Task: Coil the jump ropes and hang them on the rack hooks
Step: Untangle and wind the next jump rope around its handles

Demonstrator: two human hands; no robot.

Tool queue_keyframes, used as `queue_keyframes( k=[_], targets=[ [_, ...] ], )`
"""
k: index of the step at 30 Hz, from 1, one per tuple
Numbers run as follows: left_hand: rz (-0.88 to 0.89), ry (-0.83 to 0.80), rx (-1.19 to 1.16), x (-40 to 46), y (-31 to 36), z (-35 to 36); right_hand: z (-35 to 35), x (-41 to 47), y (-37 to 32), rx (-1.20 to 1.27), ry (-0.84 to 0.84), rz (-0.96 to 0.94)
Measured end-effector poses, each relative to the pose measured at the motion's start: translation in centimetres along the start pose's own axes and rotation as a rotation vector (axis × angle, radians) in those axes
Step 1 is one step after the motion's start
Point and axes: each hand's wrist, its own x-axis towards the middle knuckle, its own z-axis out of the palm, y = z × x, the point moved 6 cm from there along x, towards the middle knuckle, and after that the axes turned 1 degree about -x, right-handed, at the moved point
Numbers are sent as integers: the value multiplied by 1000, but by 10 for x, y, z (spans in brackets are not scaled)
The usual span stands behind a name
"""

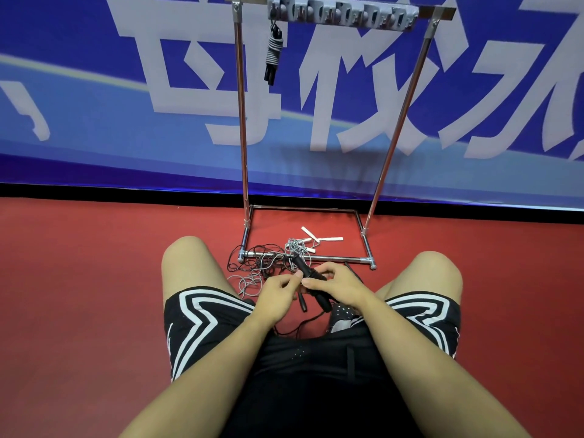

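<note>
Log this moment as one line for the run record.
hands: both holding black rope handles | hung: one coiled rope on rack hooks | floor: tangled ropes

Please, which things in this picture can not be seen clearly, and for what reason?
Head view:
- Black handles: the left hand and right hand cover their middles, so each grip is unclear.
- Loose ropes on the floor: too tangled to count.
- Hook strip on the rack: blurred, partly cut by the top edge.
- Coiled rope: its hook is unclear.

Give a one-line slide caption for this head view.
Seated person's left hand and right hand hold black rope handles; one coiled rope hangs on the rack.
</note>
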Motion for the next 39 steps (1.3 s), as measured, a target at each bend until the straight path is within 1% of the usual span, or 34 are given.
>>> queue_keyframes(
  k=[3,6,10,12,16,20,23,25,29,31,34,36,39],
  targets=[
    [-14,-19,-35,-2,4,2,5,-2,0,60,-55,34],
    [0,-64,-99,-2,5,7,15,-8,0,211,-142,91],
    [-5,-64,-61,1,0,8,23,-13,1,281,-220,153],
    [-23,-35,-48,3,-1,6,22,-10,1,278,-228,139],
    [-150,3,-95,5,-8,3,18,-6,3,201,-225,83],
    [-209,-41,-103,4,-9,4,7,-4,0,114,-130,34],
    [-235,-110,-134,3,-10,10,11,-1,2,170,-158,67],
    [-225,-123,-122,4,-12,12,13,1,5,237,-176,111],
    [-126,2,-80,6,-9,2,18,4,10,437,-175,214],
    [-98,35,-90,6,-8,1,17,5,12,459,-170,221],
    [-80,48,-92,7,-10,-1,19,3,10,446,-211,176],
    [-75,45,-67,7,-11,-2,19,1,6,376,-229,134],
    [-64,12,-6,7,-10,1,15,1,5,252,-172,87]
  ],
)
